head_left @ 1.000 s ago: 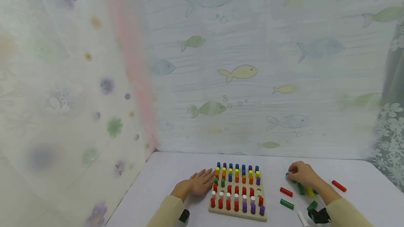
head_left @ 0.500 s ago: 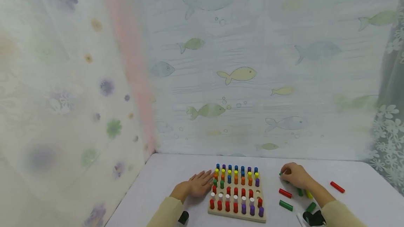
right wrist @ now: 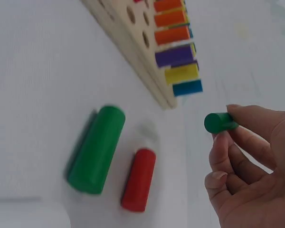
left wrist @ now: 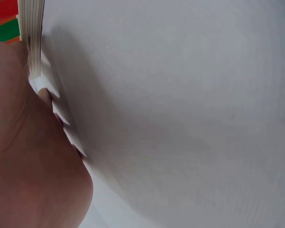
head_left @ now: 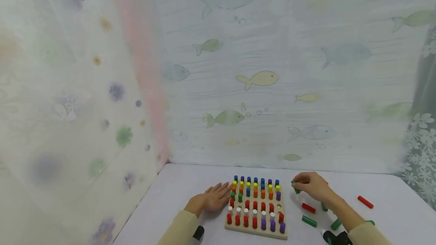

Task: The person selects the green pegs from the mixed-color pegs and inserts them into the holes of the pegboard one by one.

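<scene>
My right hand (head_left: 315, 189) pinches a green peg (head_left: 295, 187) between thumb and fingertips, above the table just right of the pegboard. In the right wrist view the round end of that green peg (right wrist: 218, 122) points away from the fingers, apart from the board. The wooden pegboard (head_left: 255, 232) carries rows of blue, purple, yellow, orange, green, red and white pegs, with some bare holes (right wrist: 146, 39) near its right side. My left hand (head_left: 216, 199) lies flat with straight fingers against the board's left edge; the left wrist view shows mostly its palm side (left wrist: 33, 156).
Loose pegs lie right of the board: a red peg (head_left: 308, 208), a green peg (head_left: 309, 221) and another red peg (head_left: 365, 202) farther right. More are partly hidden by the right forearm. Black objects sit by both wrists, one at the left (head_left: 199, 233). Behind stands a fish-patterned curtain (head_left: 255, 124).
My right hand has moved left from the loose pegs toward the board, carrying the green peg, which now hangs tilted from the fingertips. The left hand has stayed still.
</scene>
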`<act>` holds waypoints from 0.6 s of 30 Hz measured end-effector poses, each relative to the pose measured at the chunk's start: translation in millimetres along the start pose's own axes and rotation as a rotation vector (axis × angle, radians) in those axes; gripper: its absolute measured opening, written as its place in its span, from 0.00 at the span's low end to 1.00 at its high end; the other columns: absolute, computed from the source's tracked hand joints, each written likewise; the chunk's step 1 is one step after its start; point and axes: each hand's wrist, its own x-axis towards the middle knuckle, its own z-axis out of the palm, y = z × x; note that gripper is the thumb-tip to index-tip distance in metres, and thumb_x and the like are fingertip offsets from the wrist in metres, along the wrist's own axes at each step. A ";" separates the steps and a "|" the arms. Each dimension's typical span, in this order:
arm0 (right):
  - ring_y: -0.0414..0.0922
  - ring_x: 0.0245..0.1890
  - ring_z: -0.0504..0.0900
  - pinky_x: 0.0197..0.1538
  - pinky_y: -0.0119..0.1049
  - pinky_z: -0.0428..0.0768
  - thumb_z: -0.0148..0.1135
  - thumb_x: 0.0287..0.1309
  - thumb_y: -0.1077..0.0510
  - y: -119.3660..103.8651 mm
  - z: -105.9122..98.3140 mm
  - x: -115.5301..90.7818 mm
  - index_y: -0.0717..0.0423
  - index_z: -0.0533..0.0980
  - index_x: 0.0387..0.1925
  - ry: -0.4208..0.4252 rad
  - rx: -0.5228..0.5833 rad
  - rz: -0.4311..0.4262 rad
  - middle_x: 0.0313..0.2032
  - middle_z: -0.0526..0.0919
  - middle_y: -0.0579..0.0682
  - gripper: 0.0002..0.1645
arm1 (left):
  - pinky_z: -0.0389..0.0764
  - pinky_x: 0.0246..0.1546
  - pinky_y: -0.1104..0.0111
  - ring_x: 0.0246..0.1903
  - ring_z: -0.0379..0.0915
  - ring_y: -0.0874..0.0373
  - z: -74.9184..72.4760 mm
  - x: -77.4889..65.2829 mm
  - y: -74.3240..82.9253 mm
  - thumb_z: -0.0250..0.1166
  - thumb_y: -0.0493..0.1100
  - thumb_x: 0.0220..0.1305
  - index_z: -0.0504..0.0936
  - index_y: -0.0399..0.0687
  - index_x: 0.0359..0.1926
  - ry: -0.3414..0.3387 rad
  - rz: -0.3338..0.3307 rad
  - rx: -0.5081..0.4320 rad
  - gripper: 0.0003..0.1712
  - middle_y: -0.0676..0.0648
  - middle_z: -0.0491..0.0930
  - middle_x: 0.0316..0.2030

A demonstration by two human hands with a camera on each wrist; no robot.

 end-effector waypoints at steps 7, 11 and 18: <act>0.49 0.40 0.81 0.41 0.43 0.79 0.66 0.68 0.54 -18.5 13.3 -4.5 0.66 0.80 0.51 -0.004 0.126 0.026 0.39 0.87 0.50 0.20 | 0.48 0.77 0.46 0.80 0.44 0.50 4.1 4.7 -2.9 0.40 0.63 0.81 0.54 0.65 0.81 0.003 -0.010 -0.022 0.34 0.54 0.52 0.81; 0.51 0.40 0.84 0.39 0.42 0.80 0.66 0.68 0.55 -26.4 23.2 -6.0 0.67 0.80 0.49 -0.011 0.183 0.005 0.38 0.88 0.52 0.18 | 0.47 0.77 0.44 0.80 0.43 0.49 8.4 9.6 -8.1 0.38 0.65 0.80 0.53 0.66 0.82 -0.001 -0.004 -0.026 0.34 0.54 0.51 0.81; 0.54 0.41 0.86 0.42 0.45 0.85 0.66 0.68 0.57 -38.1 38.7 -6.8 0.68 0.78 0.47 -0.055 0.257 -0.061 0.39 0.89 0.55 0.16 | 0.48 0.78 0.47 0.80 0.44 0.50 3.2 4.7 -3.9 0.40 0.62 0.81 0.53 0.64 0.82 -0.001 -0.015 -0.014 0.34 0.54 0.51 0.81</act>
